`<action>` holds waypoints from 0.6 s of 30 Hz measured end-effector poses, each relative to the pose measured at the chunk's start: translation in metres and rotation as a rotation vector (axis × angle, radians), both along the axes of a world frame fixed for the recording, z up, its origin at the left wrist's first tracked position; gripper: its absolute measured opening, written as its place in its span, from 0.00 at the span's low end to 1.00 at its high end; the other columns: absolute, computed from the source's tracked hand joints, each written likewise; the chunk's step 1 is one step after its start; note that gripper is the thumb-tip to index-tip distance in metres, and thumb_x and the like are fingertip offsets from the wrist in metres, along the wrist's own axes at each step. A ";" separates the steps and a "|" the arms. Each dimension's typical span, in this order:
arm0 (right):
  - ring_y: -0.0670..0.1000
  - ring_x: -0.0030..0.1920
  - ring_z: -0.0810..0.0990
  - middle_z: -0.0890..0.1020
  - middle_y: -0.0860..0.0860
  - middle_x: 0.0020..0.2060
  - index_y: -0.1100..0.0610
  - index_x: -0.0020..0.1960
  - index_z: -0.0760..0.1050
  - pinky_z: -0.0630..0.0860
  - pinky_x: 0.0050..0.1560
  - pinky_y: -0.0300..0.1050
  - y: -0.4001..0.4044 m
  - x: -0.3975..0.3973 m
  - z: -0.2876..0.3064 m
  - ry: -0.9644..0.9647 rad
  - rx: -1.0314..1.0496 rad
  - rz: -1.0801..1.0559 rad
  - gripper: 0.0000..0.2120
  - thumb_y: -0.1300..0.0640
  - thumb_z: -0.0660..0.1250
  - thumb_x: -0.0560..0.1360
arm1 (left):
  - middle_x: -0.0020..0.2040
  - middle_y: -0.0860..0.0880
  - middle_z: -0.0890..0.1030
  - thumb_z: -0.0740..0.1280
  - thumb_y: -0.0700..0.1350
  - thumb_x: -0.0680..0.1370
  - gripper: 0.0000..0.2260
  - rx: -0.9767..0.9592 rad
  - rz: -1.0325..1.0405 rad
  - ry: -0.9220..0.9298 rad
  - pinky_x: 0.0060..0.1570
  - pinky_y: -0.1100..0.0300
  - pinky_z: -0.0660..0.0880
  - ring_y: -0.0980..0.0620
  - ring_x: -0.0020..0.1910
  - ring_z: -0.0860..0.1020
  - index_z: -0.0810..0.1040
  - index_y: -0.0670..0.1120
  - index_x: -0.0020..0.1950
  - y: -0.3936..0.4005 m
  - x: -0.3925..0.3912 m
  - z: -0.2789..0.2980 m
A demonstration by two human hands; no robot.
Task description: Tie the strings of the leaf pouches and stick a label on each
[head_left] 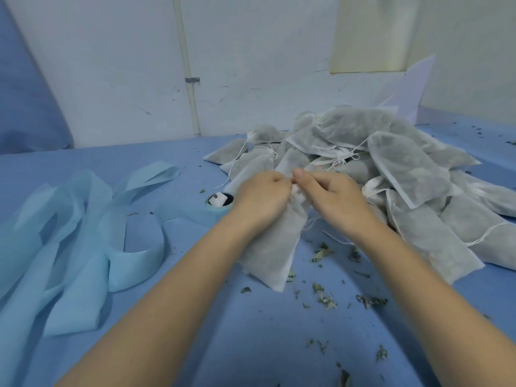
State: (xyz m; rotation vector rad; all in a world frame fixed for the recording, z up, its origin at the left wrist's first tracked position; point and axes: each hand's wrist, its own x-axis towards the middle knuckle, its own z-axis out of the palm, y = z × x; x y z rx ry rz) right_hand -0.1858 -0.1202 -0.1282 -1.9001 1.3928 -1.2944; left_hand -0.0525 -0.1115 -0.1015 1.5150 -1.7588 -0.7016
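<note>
A white mesh pouch [275, 247] filled with dried leaves lies on the blue table in front of me, its gathered neck pointing away. My left hand [261, 198] and my right hand [332, 198] meet at that neck, fingers curled and pinching the pouch's top and string. The string itself is mostly hidden between the fingers. Behind and to the right rises a heap of similar leaf pouches [391, 163] with loose white strings. A roll of light blue label tape [217, 206] stands just left of my left hand.
Long unrolled strips of light blue backing [83, 247] sprawl over the left of the table. Crumbs of dried leaf [324, 297] are scattered on the blue cloth [251, 344] near me. A white wall with a pipe [190, 79] stands behind.
</note>
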 end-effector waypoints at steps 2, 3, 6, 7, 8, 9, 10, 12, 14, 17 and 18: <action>0.55 0.45 0.81 0.83 0.60 0.40 0.60 0.42 0.81 0.73 0.50 0.45 0.002 0.006 -0.005 0.050 0.033 -0.003 0.23 0.42 0.58 0.79 | 0.34 0.51 0.71 0.55 0.43 0.79 0.13 -0.034 0.000 -0.140 0.31 0.61 0.61 0.52 0.35 0.69 0.67 0.47 0.34 0.000 0.010 -0.001; 0.55 0.43 0.81 0.83 0.60 0.38 0.64 0.42 0.79 0.73 0.47 0.43 0.003 0.009 -0.008 0.070 0.053 0.000 0.26 0.41 0.58 0.79 | 0.36 0.49 0.73 0.55 0.43 0.79 0.13 -0.053 -0.008 -0.186 0.32 0.59 0.61 0.50 0.38 0.70 0.67 0.46 0.34 0.002 0.013 0.000; 0.50 0.30 0.75 0.73 0.55 0.29 0.65 0.37 0.71 0.68 0.33 0.40 0.006 0.015 -0.012 0.073 0.112 0.022 0.28 0.40 0.59 0.78 | 0.44 0.42 0.76 0.54 0.42 0.79 0.11 -0.103 0.005 -0.270 0.37 0.57 0.60 0.41 0.49 0.74 0.69 0.44 0.37 0.007 0.017 -0.004; 0.47 0.28 0.71 0.70 0.51 0.28 0.63 0.36 0.71 0.66 0.32 0.40 0.006 0.017 -0.013 0.075 0.129 0.029 0.27 0.40 0.59 0.78 | 0.47 0.41 0.74 0.55 0.41 0.79 0.09 -0.104 0.012 -0.284 0.38 0.58 0.61 0.41 0.51 0.74 0.70 0.44 0.39 0.008 0.018 -0.007; 0.45 0.27 0.68 0.68 0.48 0.26 0.61 0.34 0.71 0.64 0.31 0.39 0.005 0.018 -0.014 0.077 0.140 0.033 0.26 0.40 0.61 0.77 | 0.50 0.41 0.73 0.56 0.40 0.78 0.06 -0.100 0.023 -0.306 0.42 0.59 0.63 0.41 0.54 0.72 0.72 0.44 0.44 0.009 0.018 -0.010; 0.43 0.25 0.66 0.67 0.45 0.23 0.59 0.33 0.72 0.62 0.29 0.37 0.005 0.019 -0.015 0.072 0.147 0.036 0.24 0.41 0.63 0.76 | 0.55 0.41 0.71 0.58 0.40 0.77 0.07 -0.113 0.031 -0.337 0.48 0.58 0.66 0.41 0.57 0.71 0.73 0.43 0.52 0.009 0.017 -0.014; 0.42 0.24 0.65 0.67 0.43 0.21 0.56 0.32 0.73 0.61 0.28 0.34 0.004 0.021 -0.016 0.059 0.147 0.036 0.20 0.43 0.65 0.76 | 0.58 0.42 0.70 0.60 0.40 0.76 0.11 -0.142 0.027 -0.378 0.53 0.56 0.67 0.42 0.59 0.70 0.71 0.42 0.59 0.009 0.014 -0.018; 0.42 0.24 0.66 0.70 0.44 0.22 0.52 0.32 0.77 0.62 0.28 0.32 0.002 0.022 -0.017 0.035 0.131 0.025 0.15 0.47 0.67 0.74 | 0.60 0.44 0.73 0.61 0.39 0.76 0.17 -0.215 0.003 -0.385 0.58 0.53 0.68 0.44 0.60 0.71 0.68 0.43 0.65 0.012 0.009 -0.026; 0.41 0.25 0.66 0.72 0.47 0.25 0.52 0.33 0.78 0.62 0.28 0.31 0.001 0.021 -0.018 0.011 0.115 0.017 0.13 0.46 0.66 0.72 | 0.59 0.45 0.76 0.60 0.40 0.75 0.19 -0.248 -0.022 -0.270 0.53 0.54 0.70 0.45 0.57 0.74 0.67 0.43 0.66 0.015 0.005 -0.031; 0.43 0.24 0.67 0.73 0.47 0.25 0.52 0.40 0.78 0.65 0.27 0.36 0.002 0.017 -0.021 -0.125 0.211 0.070 0.13 0.42 0.66 0.72 | 0.53 0.47 0.77 0.62 0.47 0.74 0.19 -0.285 -0.023 -0.214 0.42 0.57 0.69 0.48 0.49 0.76 0.64 0.45 0.64 0.016 0.005 -0.036; 0.44 0.23 0.67 0.73 0.47 0.25 0.53 0.42 0.77 0.64 0.25 0.37 0.001 0.016 -0.022 -0.184 0.255 0.085 0.12 0.44 0.66 0.74 | 0.52 0.48 0.77 0.62 0.49 0.75 0.19 -0.268 -0.035 -0.222 0.42 0.56 0.69 0.48 0.48 0.76 0.63 0.45 0.64 0.015 0.007 -0.036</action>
